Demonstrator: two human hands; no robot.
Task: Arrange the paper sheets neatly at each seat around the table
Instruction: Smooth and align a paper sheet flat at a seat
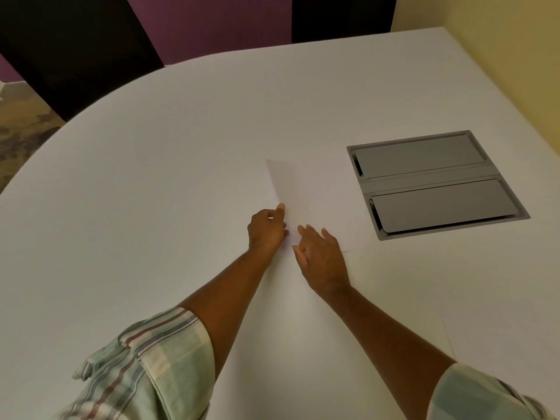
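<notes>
Head view showed one white table (151, 207), two hands, two plaid sleeves, and one grey hatch with two flaps. At least two paper sheets could be counted, though white on white made their edges faint.

Furthest left, the left sleeve (145, 368) was rolled above the forearm near the table's near edge. The left hand (266, 227) reached toward the middle of the table, its fingers curled and its thumb and fingertips pinched on the left edge of the far sheet (315, 201). That edge was raised slightly off the table, while the rest of the sheet lay flat toward the hatch.

Just right of it, the right hand (321, 259) was spread loosely, fingers apart and slightly bent, gripping nothing; its fingertips rested on or hovered just over the far sheet's near part, and contact could not be made out. A second sheet (303, 328) lay under both forearms, running back to the near edge, with its right corner showing beside the right sleeve (485, 395).

Rightmost, the hatch (436, 183) sat sunk into the table near its right edge, both flaps shut, just beside the far sheet's right side.
</notes>
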